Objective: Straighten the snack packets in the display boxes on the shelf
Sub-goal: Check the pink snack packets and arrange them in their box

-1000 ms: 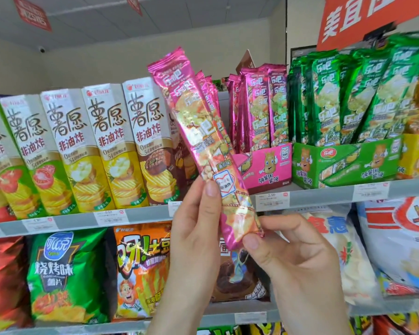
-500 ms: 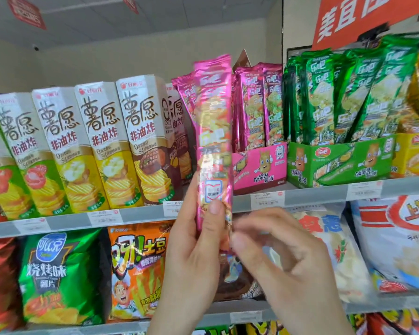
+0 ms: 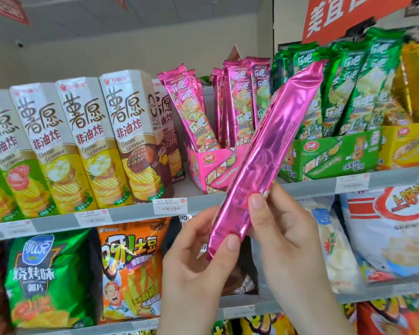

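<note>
Tilted rightward from its earlier upright pose, the pink snack packet (image 3: 271, 151) showed its plain foil back before the pink display box (image 3: 203, 165) on the shelf (image 3: 131, 215); left hand (image 3: 198, 262) and right hand (image 3: 283, 238) both pinched its lower end.

Pink packet (image 3: 269, 153), perhaps reversed, in hands (image 3: 196, 262) (image 3: 286, 240)

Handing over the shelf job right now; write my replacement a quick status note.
Left hand grips the pink packet at its lower end; right hand pinches it just above.
It is off the shelf, tilted top-right, plain back to the camera.
In the pink display box, leaning packets tip left beside upright ones.
Done: nothing finished that shows.
Left: turn this packet, seat it in the box, straighten the leaners and the slanted green packets.
</note>
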Demonstrator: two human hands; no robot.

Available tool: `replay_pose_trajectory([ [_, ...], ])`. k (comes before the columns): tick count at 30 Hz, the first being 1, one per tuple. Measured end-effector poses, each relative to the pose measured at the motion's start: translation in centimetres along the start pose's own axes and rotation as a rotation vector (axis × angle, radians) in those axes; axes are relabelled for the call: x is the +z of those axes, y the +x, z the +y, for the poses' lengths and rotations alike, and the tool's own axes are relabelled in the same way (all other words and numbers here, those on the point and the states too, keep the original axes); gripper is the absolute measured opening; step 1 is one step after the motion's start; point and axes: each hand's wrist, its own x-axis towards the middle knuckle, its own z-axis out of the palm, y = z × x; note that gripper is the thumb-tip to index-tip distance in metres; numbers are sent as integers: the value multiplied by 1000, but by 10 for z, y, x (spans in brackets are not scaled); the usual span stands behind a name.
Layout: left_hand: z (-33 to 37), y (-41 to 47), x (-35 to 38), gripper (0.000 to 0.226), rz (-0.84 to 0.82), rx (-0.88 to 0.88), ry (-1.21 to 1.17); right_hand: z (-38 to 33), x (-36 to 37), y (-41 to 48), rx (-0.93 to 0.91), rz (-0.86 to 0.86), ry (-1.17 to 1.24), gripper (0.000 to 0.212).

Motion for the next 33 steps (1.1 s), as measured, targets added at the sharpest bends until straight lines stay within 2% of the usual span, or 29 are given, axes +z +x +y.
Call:
replay_pose_trajectory([
  [5, -1, -4, 0, 54, 44, -16, -62, 4, -3, 0, 23, 7, 14, 32],
  [9, -3, -4, 0, 66, 15, 26, -78, 4, -2, -2, 24, -2, 50, 24],
  [12, -8, -2, -1, 58, 93, 104, -42, 3, -2, 1, -31, 23, 2, 35],
  [14, -13, -2, -1, 54, 170, 197, 93, 1, -4, 3, -25, 99, -44, 49],
  [16, -16, -2, 0, 55, 192, 351, 326, 0, -4, 3, -15, 77, -61, 50],
  [19, -21, -7, 6, 39, 124, 501, 535, 5, -2, 2, 51, 69, -123, 47],
  [21, -22, -7, 7, 41, 48, 461, 491, 10, -4, 3, 54, 93, -145, 42],
  [23, -17, -7, 7, 37, -28, 327, 354, 11, -8, 4, 51, 78, -129, 38],
  [27, -8, -4, 9, 20, -71, 83, 83, 9, -12, 8, 50, -30, -3, 52],
  [33, -6, 2, 7, 47, -164, -64, -18, 10, -22, 10, 170, -159, 162, 68],
])
